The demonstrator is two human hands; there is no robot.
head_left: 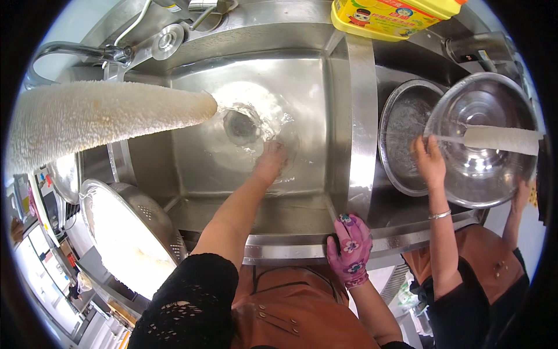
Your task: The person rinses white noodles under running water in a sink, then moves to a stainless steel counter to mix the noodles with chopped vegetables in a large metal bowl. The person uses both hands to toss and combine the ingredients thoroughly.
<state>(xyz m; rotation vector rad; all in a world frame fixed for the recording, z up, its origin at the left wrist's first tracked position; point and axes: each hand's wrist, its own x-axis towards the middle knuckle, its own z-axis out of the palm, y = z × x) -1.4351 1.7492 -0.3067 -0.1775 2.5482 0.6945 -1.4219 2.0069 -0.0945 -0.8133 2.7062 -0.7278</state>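
Observation:
My bare left hand (273,158) reaches down into a stainless steel sink basin (301,131) and touches rippling water beside the round drain (242,126). It is blurred, and whether its fingers hold anything cannot be told. My right hand (350,251), in a pink flowered glove, rests on the sink's front rim (283,251) with the thumb apart from the fingers and nothing visible in its grasp. To the left, a perforated metal colander (152,207) stands tilted; its inside is overexposed.
At the right, a co-worker's hands are at a large metal bowl (475,174) beside an oval metal basin (405,144). A yellow jug (388,19) stands on the back ledge. A faucet (117,54) and a fluffy white object (109,111) occupy the upper left.

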